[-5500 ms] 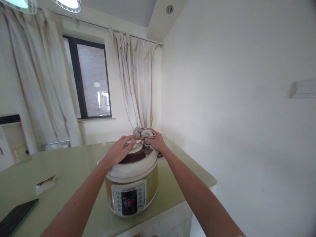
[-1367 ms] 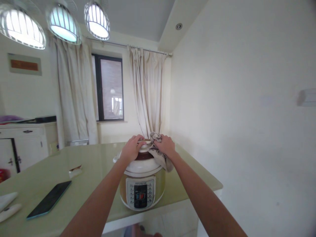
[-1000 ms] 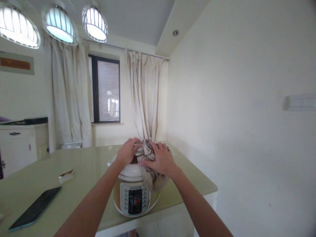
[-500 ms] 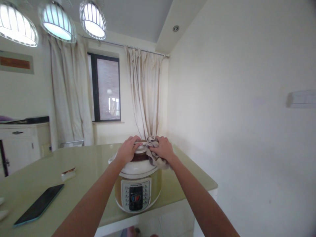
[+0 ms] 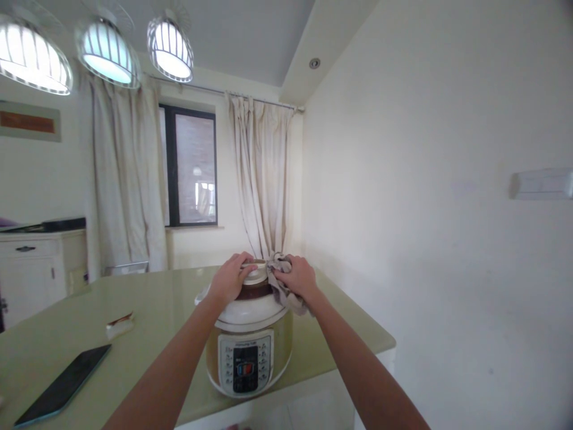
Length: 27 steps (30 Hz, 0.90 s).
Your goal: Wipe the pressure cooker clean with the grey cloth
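Observation:
A white and gold electric cooker [image 5: 248, 352] with a control panel on its front stands near the front right edge of the pale green table [image 5: 143, 310]. My left hand [image 5: 230, 279] lies on the cooker's lid, fingers curved over the round knob at its top. My right hand [image 5: 295, 278] is closed on a crumpled grey-brown cloth [image 5: 283, 286] and presses it against the right side of the lid. Part of the cloth hangs down below my right hand.
A dark phone [image 5: 62, 385] lies on the table at the left. A small wrapped packet [image 5: 120, 324] lies beyond it. A white cabinet [image 5: 36, 269] stands at the far left. Curtains and a window are behind the table, a white wall on the right, three lamps hang overhead.
My right hand with the cloth has moved over the lid, down its front-right side a second ago, then back up beside the knob. The left hand has stayed on the knob.

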Each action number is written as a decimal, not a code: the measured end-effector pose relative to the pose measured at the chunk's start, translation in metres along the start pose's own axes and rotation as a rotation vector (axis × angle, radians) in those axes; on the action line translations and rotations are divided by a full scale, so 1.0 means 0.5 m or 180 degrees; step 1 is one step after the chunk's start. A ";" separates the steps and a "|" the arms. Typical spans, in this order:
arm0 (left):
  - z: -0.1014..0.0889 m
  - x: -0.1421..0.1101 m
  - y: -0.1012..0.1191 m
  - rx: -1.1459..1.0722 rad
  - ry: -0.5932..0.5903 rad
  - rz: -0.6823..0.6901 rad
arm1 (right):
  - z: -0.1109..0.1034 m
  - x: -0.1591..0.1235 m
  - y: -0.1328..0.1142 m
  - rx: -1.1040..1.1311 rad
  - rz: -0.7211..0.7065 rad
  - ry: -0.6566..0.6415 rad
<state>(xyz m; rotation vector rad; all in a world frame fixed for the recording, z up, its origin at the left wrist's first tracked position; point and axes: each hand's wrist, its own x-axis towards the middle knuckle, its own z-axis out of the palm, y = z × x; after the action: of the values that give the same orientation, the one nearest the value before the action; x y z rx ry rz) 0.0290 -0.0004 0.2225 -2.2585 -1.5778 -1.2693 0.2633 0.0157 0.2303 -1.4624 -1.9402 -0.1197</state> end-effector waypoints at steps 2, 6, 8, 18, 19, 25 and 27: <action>0.000 0.001 -0.001 -0.0030 0.0007 -0.0003 | -0.009 -0.026 -0.006 0.0006 -0.0097 0.0133; 0.001 0.002 -0.001 -0.0044 0.0003 -0.0042 | -0.027 -0.071 -0.020 0.0017 -0.0179 0.0181; 0.001 0.002 -0.001 -0.0042 -0.0007 -0.0042 | -0.032 -0.089 -0.027 0.0000 -0.0214 0.0198; 0.000 -0.001 -0.001 -0.0032 0.0025 -0.0170 | -0.006 -0.005 -0.018 -0.0060 -0.0042 -0.0045; 0.000 -0.002 -0.001 -0.0057 0.0041 -0.0175 | 0.000 0.020 -0.011 -0.0026 0.0081 -0.0146; -0.003 -0.002 -0.001 -0.0161 0.0071 -0.0242 | 0.013 0.021 -0.002 0.0179 0.0341 -0.0033; -0.002 -0.001 -0.001 -0.0169 0.0096 -0.0301 | 0.009 -0.049 -0.018 0.0151 0.0169 0.0344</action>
<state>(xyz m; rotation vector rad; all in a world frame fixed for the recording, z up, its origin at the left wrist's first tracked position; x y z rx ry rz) 0.0277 -0.0010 0.2228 -2.2084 -1.6782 -1.3774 0.2562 -0.0052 0.2157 -1.4455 -1.8047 -0.1252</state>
